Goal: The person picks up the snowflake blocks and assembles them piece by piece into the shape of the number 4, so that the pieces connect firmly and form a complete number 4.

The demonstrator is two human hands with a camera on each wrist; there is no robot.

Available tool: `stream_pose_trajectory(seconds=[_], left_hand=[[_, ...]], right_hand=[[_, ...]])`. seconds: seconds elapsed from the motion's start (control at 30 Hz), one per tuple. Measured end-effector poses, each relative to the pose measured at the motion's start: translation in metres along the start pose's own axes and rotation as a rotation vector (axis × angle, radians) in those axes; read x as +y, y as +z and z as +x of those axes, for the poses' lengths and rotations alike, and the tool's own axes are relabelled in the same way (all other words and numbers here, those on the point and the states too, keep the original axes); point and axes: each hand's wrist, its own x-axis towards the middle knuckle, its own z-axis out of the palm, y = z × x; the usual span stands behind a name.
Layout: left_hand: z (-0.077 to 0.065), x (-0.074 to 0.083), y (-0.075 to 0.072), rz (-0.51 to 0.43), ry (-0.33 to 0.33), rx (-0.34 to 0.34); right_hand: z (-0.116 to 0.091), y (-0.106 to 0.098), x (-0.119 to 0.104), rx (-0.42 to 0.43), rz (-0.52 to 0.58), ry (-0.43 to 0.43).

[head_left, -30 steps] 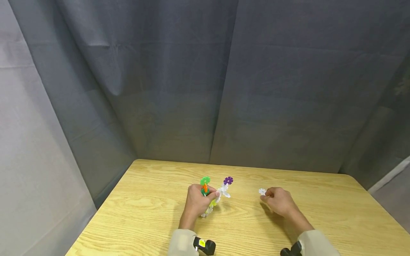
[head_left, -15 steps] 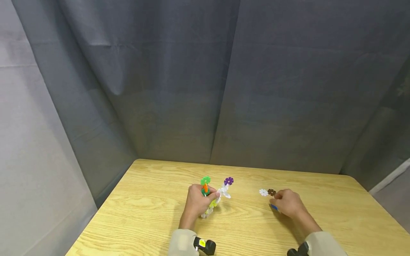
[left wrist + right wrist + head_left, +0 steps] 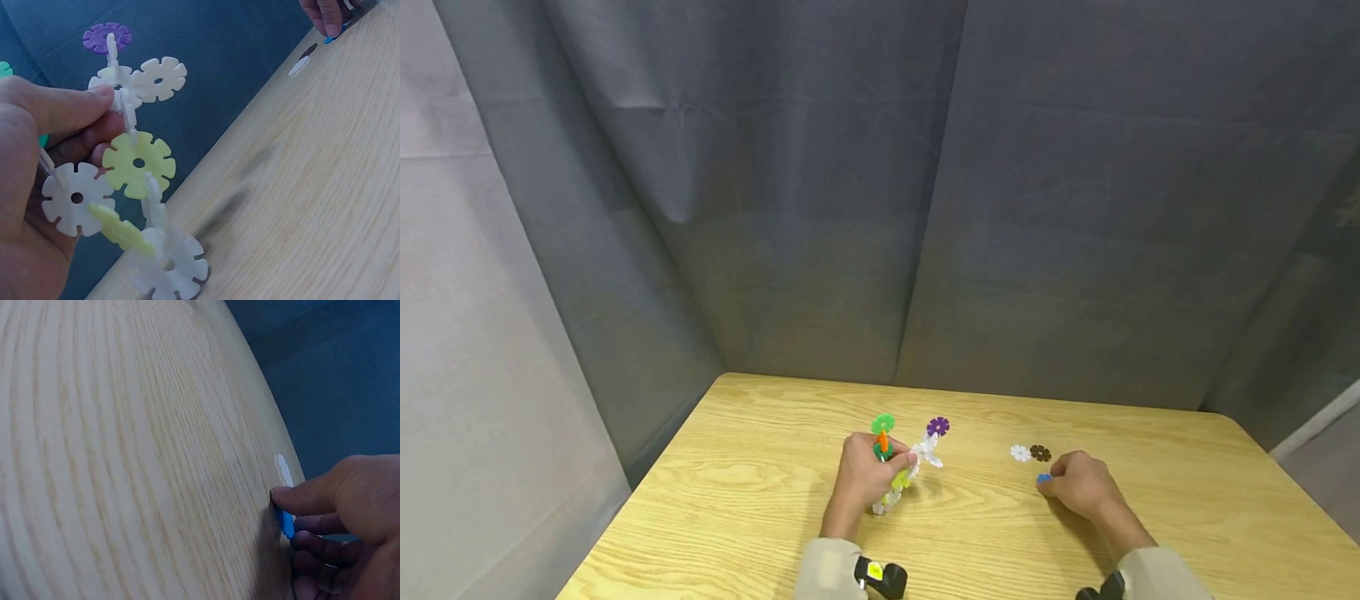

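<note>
My left hand pinches a joined chain of interlocking flower discs between thumb and fingers, slightly above the table. White, yellow, purple, orange and green discs make up the chain; a purple disc and a light green disc stick up at its top. Part of it is hidden behind my fingers. My right hand is at the tabletop, with a blue flower disc between thumb and fingers. Just beyond it, a white flower disc and a brown flower disc lie flat, side by side.
The wooden table has rounded far corners. A dark grey curtain hangs behind it, and lighter cloth hangs at the left. Each wrist carries a small black camera.
My right hand has moved right and nearer, from the white disc past the brown one, leaving both on the table; the blue disc is now at its fingertips. My left hand stays put.
</note>
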Motion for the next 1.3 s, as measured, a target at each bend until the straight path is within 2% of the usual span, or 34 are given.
stream_pose_trajectory(seconds=[0.5,1.3], left_hand=[[-0.0016,0.0018,-0.0006,0.0,-0.001,-0.016],[0.0,0.001,-0.0016,0.001,0.006,-0.009]], right_hand=[[-0.0011,0.0013,0.0012,0.023,0.053,0.04],[-0.0008,0.0005,-0.004,0.063,0.014,-0.085]])
